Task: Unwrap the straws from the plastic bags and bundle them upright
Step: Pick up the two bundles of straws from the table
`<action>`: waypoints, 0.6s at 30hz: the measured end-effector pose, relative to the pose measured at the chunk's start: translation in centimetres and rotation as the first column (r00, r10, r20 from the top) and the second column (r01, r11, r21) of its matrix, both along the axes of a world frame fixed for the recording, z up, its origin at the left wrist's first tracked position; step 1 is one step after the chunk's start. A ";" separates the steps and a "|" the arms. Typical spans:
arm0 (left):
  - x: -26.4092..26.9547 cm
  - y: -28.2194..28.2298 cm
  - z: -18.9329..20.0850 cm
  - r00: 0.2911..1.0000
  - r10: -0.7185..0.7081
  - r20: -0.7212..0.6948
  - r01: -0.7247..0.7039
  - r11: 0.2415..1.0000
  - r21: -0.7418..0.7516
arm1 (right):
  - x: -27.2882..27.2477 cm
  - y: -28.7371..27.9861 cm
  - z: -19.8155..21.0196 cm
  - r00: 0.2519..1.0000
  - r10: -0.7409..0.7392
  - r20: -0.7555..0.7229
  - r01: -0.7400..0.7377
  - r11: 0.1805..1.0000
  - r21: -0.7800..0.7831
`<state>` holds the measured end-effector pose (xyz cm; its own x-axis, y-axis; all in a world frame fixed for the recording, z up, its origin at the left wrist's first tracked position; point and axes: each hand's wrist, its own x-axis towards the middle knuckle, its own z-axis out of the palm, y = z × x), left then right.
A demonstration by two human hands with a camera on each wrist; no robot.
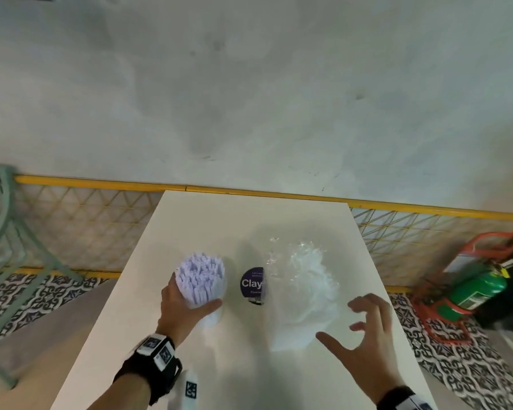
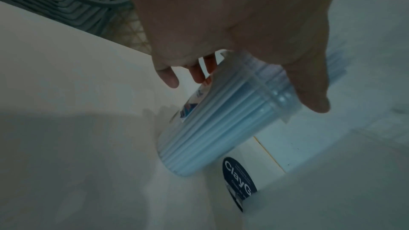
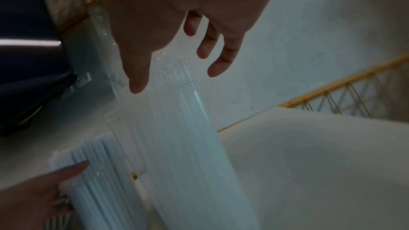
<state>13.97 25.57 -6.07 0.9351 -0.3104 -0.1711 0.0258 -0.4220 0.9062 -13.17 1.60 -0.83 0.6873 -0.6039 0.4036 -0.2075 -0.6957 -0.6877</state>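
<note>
Fingers of left hand (image 1: 180, 306) wrap upright straws (image 1: 200, 278) (right hand (image 1: 365, 335) spread).

A bundle of pale straws (image 1: 200, 279) stands upright at the table's nine o'clock side. At three o'clock a second straw pack (image 1: 304, 294) stands sealed in clear plastic.

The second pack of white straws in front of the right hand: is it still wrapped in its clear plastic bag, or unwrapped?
Still wrapped. Clear crinkled plastic covers the bagged white straws, bunched at the top; the right hand hovers open, not touching.
</note>
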 end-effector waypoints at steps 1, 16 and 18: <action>-0.5 -0.2 0.1 1.000 -0.016 0.001 0.016 1.000 0.012 | 0.0 0.1 0.0 1.000 -0.009 0.002 0.009 0.995 0.095; -4.3 -0.9 1.4 0.999 -0.039 -0.018 0.037 0.995 -0.097 | 3.4 1.3 -0.3 0.976 -0.035 -0.214 0.144 0.842 0.519; -4.5 -1.0 1.5 1.000 -0.007 -0.028 0.005 0.996 -0.088 | 3.2 1.1 0.1 0.974 -0.076 -0.211 0.171 0.862 0.478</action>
